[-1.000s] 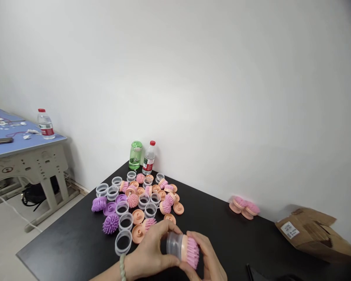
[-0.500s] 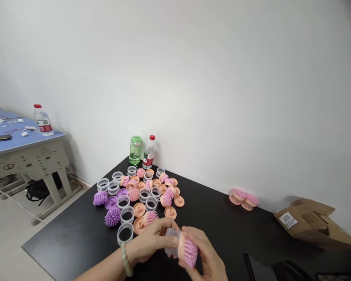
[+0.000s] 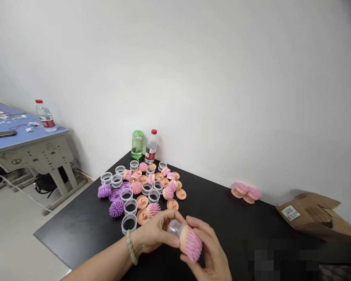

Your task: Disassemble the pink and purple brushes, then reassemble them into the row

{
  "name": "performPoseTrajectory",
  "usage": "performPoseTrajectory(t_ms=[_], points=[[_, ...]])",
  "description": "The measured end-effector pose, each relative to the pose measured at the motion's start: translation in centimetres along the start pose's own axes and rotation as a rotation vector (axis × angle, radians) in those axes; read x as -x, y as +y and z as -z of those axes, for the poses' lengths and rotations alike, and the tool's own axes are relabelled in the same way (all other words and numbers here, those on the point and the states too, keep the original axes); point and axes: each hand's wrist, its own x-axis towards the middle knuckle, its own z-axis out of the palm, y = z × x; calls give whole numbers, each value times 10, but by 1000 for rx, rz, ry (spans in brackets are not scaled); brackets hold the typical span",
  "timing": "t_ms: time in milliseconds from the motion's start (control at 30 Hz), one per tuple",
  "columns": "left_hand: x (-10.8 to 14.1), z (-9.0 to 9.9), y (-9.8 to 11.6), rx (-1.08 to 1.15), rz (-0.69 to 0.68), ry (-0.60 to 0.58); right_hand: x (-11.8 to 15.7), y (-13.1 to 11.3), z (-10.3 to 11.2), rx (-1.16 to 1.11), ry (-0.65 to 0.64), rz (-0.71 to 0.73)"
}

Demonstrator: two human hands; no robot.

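Observation:
My left hand (image 3: 158, 232), with a beaded bracelet at its wrist, grips a clear plastic cup (image 3: 175, 227). My right hand (image 3: 207, 248) is closed around a pink bristle brush head (image 3: 192, 244) with a peach collar. Cup and brush head meet end to end, tilted, above the black table's front part; I cannot tell whether they are locked together. Just beyond my left hand lie a peach disc (image 3: 142, 217), another pink brush head (image 3: 153, 210) and a clear ring-shaped cup (image 3: 129, 223). A purple brush head (image 3: 116, 208) rests farther left.
Several clear cups, peach discs and brush heads cover the black table (image 3: 87, 238) behind my hands. A green bottle (image 3: 137, 144) and a water bottle (image 3: 151, 147) stand by the wall. Pink brushes (image 3: 245, 191) and a brown paper bag (image 3: 316, 214) lie to the right.
My hands and the held pieces have shifted slightly to the right in view, and the bristles turn more toward me. The table's contents also shift with the camera. Both hands keep their hold.

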Motion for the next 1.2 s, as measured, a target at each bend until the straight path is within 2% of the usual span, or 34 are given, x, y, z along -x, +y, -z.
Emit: performPoseTrajectory(t_ms=[167,300,367,800,1033,1200], points=[[1,-4,5,-123,-148,81,7,7,-6,72,129,-160],[0,-2,5,-311,-302,79,5,8,-10,86,157,-216],[0,-1,3,-367,-335,66,4,7,-9,80,143,-230],[1,-2,5,-398,-248,100,-8,0,8,155,-19,-41],[1,-1,5,-303,-153,82,-11,1,14,170,-113,19],[2,-5,4,-224,-124,90,-10,2,13,195,-63,-26]])
